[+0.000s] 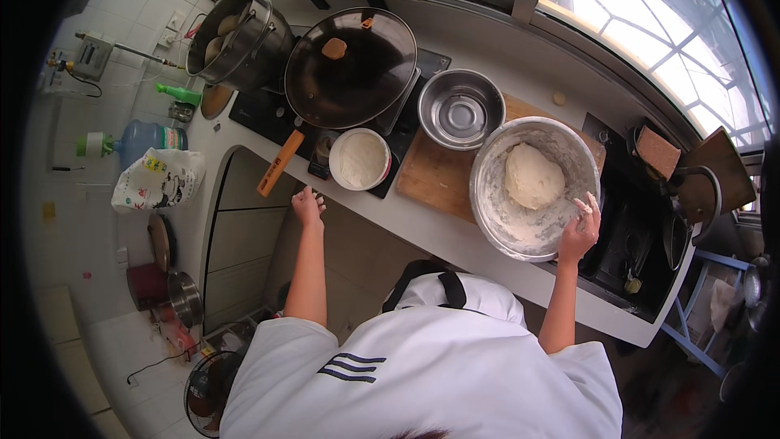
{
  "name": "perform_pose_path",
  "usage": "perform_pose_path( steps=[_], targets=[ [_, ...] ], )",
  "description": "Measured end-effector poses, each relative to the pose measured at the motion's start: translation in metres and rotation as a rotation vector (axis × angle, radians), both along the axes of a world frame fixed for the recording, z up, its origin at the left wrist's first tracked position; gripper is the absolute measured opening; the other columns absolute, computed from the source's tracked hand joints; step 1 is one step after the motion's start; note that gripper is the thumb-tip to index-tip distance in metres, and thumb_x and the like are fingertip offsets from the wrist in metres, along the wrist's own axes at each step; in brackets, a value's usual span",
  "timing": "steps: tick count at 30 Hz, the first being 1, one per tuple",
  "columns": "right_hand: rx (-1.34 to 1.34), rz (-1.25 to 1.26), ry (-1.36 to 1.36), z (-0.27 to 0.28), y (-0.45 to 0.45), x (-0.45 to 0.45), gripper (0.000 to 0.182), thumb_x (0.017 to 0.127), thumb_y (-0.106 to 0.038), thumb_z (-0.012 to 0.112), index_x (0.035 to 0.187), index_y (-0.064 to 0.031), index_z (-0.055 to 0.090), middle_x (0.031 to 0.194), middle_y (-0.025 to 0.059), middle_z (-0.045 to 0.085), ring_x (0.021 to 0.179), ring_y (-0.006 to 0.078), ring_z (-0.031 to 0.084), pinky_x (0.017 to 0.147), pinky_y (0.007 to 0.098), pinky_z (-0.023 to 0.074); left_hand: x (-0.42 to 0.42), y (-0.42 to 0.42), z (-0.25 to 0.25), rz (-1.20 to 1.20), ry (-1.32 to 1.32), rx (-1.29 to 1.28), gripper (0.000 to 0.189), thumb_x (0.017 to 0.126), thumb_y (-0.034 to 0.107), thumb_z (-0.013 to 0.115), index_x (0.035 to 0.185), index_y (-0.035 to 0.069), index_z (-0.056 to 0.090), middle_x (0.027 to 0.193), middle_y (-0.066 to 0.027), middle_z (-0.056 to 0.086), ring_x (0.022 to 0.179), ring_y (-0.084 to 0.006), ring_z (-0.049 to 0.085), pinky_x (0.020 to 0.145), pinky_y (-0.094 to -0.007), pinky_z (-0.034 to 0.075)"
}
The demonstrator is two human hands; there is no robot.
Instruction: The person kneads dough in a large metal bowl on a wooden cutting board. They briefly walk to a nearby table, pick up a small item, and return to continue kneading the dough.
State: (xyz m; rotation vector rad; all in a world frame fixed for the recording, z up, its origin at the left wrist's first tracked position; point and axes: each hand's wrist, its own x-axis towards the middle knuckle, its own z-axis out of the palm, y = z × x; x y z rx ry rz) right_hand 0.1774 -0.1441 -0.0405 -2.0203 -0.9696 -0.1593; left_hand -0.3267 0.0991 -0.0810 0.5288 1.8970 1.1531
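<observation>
My right hand (580, 233) is at the lower right rim of a large metal bowl (487, 219), its fingers coated with dough. Whether they grip the rim is unclear. Inside the bowl sits a pale lump of dough (534, 175), with floury smears around it on the wall. My left hand (309, 206) hangs in front of the counter's edge with loosely bent fingers. Bits of dough cling to them, and I see nothing held. Nearest to it are the wooden handle (281, 163) of a wok and a round white tub of flour (360, 160).
The large bowl stands partly on a wooden board (436, 164), beside a smaller steel bowl (462, 110). A glass-lidded wok (350, 73) and a tall steel pot (244, 42) occupy the stove. A black sink (621, 256) lies right; a flour bag (161, 180) stands left.
</observation>
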Motion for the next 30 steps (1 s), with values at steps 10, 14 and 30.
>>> perform_pose_path(
  steps=[10, 14, 30],
  targets=[
    [0.042, -0.075, 0.026, -0.007, 0.005, 0.005, 0.031, 0.072, 0.013, 0.044, 0.088, -0.0008, 0.066, 0.108, 0.0114, 0.067, 0.099, 0.0259, 0.064, 0.081, 0.0325, 0.0510, -0.093, 0.092, -0.079, -0.297, 0.329, -0.414, 0.037, 0.089, 0.041, 0.062, 0.092, 0.005, 0.054, 0.071, -0.0026, 0.053, 0.059, -0.0152, 0.053, 0.057, -0.0323, 0.049],
    [0.030, -0.090, -0.011, -0.007, 0.005, 0.004, 0.030, 0.073, 0.013, 0.044, 0.088, -0.0009, 0.067, 0.106, 0.0118, 0.067, 0.099, 0.0267, 0.064, 0.082, 0.0336, 0.0515, -0.084, 0.100, -0.083, -0.302, 0.271, -0.335, 0.040, 0.080, 0.043, 0.073, 0.072, 0.010, 0.051, 0.059, 0.0005, 0.045, 0.048, -0.0103, 0.043, 0.042, -0.0255, 0.035],
    [-0.025, -0.085, -0.002, -0.005, 0.008, 0.001, 0.029, 0.076, 0.011, 0.045, 0.091, 0.0000, 0.066, 0.107, 0.0118, 0.067, 0.099, 0.0263, 0.064, 0.085, 0.0338, 0.0505, -0.093, 0.090, -0.078, 0.112, -0.048, -0.223, 0.048, 0.086, 0.055, 0.059, 0.069, 0.012, 0.050, 0.060, 0.0021, 0.048, 0.042, -0.0123, 0.039, 0.040, -0.0266, 0.029]
  ],
)
